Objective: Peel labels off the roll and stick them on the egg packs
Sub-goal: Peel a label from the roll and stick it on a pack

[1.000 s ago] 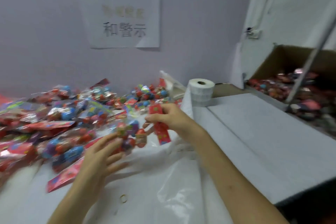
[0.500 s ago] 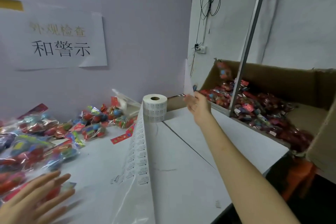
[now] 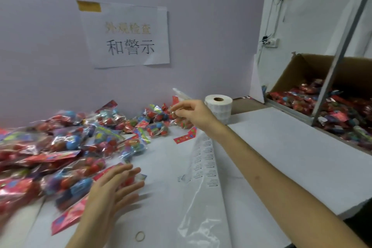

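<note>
Head | label roll upright, strip toward camera | left hand grip wide | right hand grip: cannot tell

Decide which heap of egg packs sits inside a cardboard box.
The right-hand heap, in the open cardboard box behind the slanted metal bar; the other heap lies loose on the white table.

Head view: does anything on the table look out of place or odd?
A loose rubber band lies alone near the front edge, and a red card strip lies loose beside the egg packs. No damage shows.
</note>
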### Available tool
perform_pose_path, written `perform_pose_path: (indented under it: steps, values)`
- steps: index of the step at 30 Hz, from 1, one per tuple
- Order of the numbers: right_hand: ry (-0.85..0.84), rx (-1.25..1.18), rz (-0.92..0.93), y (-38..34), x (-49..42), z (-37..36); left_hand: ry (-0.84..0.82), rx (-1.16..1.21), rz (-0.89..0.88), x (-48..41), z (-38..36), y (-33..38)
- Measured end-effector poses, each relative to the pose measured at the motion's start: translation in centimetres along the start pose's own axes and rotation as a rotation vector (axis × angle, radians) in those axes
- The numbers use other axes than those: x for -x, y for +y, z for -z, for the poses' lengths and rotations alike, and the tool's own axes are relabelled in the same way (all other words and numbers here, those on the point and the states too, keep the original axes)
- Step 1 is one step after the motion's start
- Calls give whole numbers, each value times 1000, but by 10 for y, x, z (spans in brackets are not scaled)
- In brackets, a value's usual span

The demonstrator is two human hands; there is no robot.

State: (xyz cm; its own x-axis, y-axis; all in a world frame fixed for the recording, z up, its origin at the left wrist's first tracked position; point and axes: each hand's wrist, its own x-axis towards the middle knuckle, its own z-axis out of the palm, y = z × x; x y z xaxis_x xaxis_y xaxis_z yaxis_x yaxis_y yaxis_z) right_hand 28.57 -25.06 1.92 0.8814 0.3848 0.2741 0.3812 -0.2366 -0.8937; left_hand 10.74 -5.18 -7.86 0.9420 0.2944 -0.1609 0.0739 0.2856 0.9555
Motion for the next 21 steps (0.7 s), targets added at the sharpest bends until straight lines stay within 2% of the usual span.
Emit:
perform_pose_path:
  steps: [8, 13, 18, 21]
  values:
    - [-220, 651, 60, 35, -53, -65, 133, 2, -22, 2, 2, 9]
    - [-339, 858, -66, 65, -81, -99, 149, 21, -4, 1, 4, 9]
    - [-117, 973, 58, 86, -86, -117, 140, 17, 17, 0, 1, 8]
    - [-54, 1002, 118, 90, -83, -114, 141, 15, 21, 2, 0, 10]
